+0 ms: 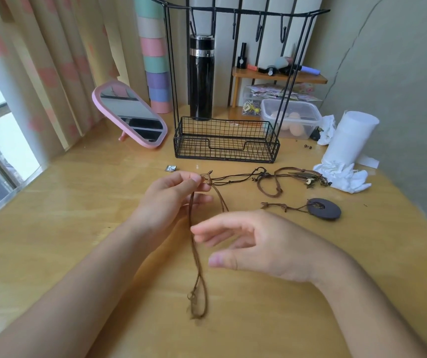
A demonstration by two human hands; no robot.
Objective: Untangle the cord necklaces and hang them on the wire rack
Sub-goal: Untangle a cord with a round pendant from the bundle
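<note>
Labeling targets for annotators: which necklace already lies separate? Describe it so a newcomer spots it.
Start at the black wire rack at the back of the wooden table. Right of it and nearer the person, past the tangled cords, a necklace lies just beyond the right hand. Unlike its neighbours, it carries a big dark disc with a hole and touches no other cord.

The left hand [173, 195] reaches forward on a bare forearm. Its thumb and forefinger pinch a brown cord [222, 200] at their tips, and the other fingers curl loosely beneath. The right hand [258, 244] hovers nearer the body, just right of the left wrist. Its fingers are spread, relaxed and blurred, holding nothing.
</note>
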